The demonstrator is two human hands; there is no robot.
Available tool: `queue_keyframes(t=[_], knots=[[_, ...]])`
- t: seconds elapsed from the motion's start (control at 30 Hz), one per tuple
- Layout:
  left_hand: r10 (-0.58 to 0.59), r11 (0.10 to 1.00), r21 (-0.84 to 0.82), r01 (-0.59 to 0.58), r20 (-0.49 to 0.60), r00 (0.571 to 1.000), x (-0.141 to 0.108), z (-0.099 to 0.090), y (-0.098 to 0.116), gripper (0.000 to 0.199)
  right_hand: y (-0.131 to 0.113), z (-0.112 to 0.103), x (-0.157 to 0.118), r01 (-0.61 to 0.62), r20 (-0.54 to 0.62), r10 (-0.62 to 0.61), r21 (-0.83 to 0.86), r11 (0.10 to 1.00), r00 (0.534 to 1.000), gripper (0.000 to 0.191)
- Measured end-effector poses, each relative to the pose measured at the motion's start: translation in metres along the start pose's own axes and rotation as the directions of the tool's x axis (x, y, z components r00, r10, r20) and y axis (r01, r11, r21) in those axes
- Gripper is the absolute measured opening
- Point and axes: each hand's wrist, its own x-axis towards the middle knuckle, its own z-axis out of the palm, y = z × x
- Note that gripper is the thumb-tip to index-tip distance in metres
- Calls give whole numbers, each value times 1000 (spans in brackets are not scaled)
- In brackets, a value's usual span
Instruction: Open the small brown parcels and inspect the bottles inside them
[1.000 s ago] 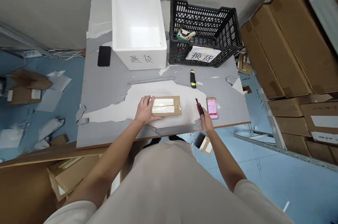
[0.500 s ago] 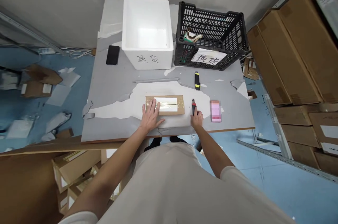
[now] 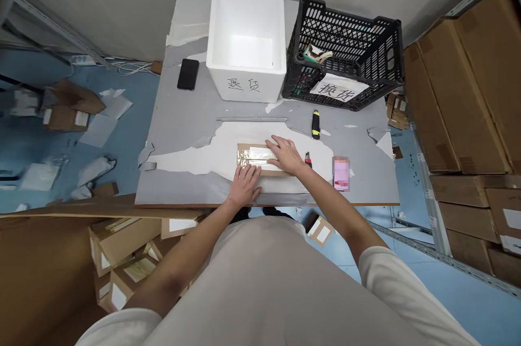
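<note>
A small cardboard box point(image 3: 254, 154), taped and bearing white labels, lies flat near the table's front edge. My left hand point(image 3: 245, 184) rests at its lower left edge, fingers spread. Across the right part of its top lies my right hand point(image 3: 285, 155), fingers stretched out. A red and black utility knife point(image 3: 308, 159) lies just right of the box, its lower end hidden by my right forearm. Farther back is a black and yellow utility knife point(image 3: 316, 124). The pink, blurred-out item point(image 3: 341, 174) sits to the right.
At the table's back stand a white foam box point(image 3: 246, 85) and a black plastic crate point(image 3: 345, 63) with a few things inside. A black phone point(image 3: 188, 74) lies at the left. Cartons point(image 3: 431, 96) fill the right-hand shelf; a large carton point(image 3: 44, 270) holds several boxes below left.
My right hand has let go of the red and black utility knife and moved left onto the box. My left hand has slid down to the box's lower left edge.
</note>
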Motion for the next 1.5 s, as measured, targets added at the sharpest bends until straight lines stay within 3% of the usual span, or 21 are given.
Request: queue_keyframes(t=[0.13, 0.27, 0.33, 0.4, 0.53, 0.63, 0.73, 0.8, 0.87, 0.93, 1.03, 1.17, 1.3, 1.4, 1.5], knots=[[-18, 1000, -6, 18, 21, 1000, 4, -2, 0, 74, -13, 4, 12, 42, 109, -26, -146, 988, 994, 53], [-18, 1000, -25, 19, 25, 1000, 2, -2, 0, 81, -9, -14, 22, 40, 228, 5, -191, 981, 974, 43], [-6, 999, -38, 7, 16, 1000, -2, 0, -1, 82, 1, -28, 36, -47, 268, 89, -159, 986, 959, 40], [8, 999, -49, -8, -4, 1000, -4, 1, -1, 80, 14, -35, 54, -172, 236, 197, -121, 978, 952, 43], [19, 996, -85, -23, -51, 999, -1, -7, -11, 70, 31, -26, 74, -370, 142, 360, 56, 927, 922, 47], [-19, 992, -125, 9, -76, 997, 9, -21, -34, 81, 29, -13, 60, -331, -53, 340, 129, 935, 939, 44], [-20, 988, -155, 8, -77, 997, 20, -31, -66, 102, 16, -10, 27, -127, -264, 135, 47, 991, 955, 44], [44, 979, -197, -54, -56, 997, 25, -32, -86, 105, 2, -12, 5, 95, -188, -99, -26, 995, 977, 43], [103, 962, -249, -113, -51, 993, 28, -31, -99, 103, -14, -13, -10, 212, -20, -213, -60, 976, 977, 46], [110, 953, -278, -124, -63, 992, 29, -29, -105, 98, -30, -13, -18, 147, 98, -138, -95, 985, 986, 48], [71, 952, -295, -88, -69, 995, 30, -28, -104, 84, -48, -8, -28, 27, 157, -5, -139, 990, 988, 36], [58, 947, -314, -75, -63, 996, 32, -29, -99, 68, -64, 15, -55, 79, 176, -57, -118, 990, 983, 45], [78, 963, -258, -73, 8, 997, 31, -41, -97, 72, -65, 27, -78, 70, 181, -78, 46, 996, 980, 53], [108, 986, -137, -92, 115, 987, 29, -61, -94, 78, -48, 9, -71, 26, 149, -64, 242, 970, 987, 45], [106, 993, -54, -100, 124, 987, 37, -83, -82, 59, -26, -21, -44, 6, 160, -53, 281, 960, 986, 42]])
